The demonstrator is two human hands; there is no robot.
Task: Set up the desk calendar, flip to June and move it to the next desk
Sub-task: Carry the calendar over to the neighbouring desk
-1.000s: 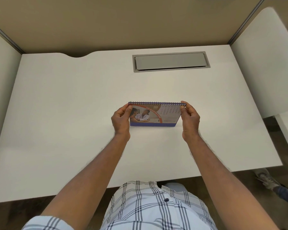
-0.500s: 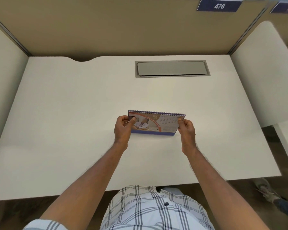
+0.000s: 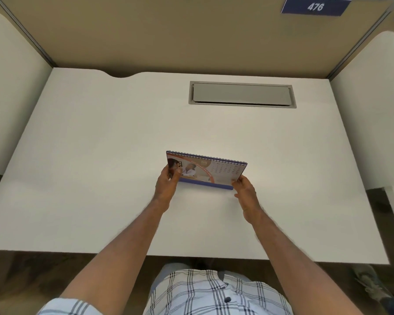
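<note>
With the left hand (image 3: 167, 186) and right hand (image 3: 245, 187) each closed in a grip on the calendar (image 3: 210, 170), lift it level off the counter (image 3: 100, 155), keeping pages from flipping.

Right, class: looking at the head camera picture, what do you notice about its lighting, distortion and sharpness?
Head view: soft, even light, with only faint shadows on the white desk and no glare. The wide lens bows the side dividers outward. The sign reading 476 is legible. The calendar, gripped by the left hand and right hand, is slightly soft, its date grid unreadable.
</note>
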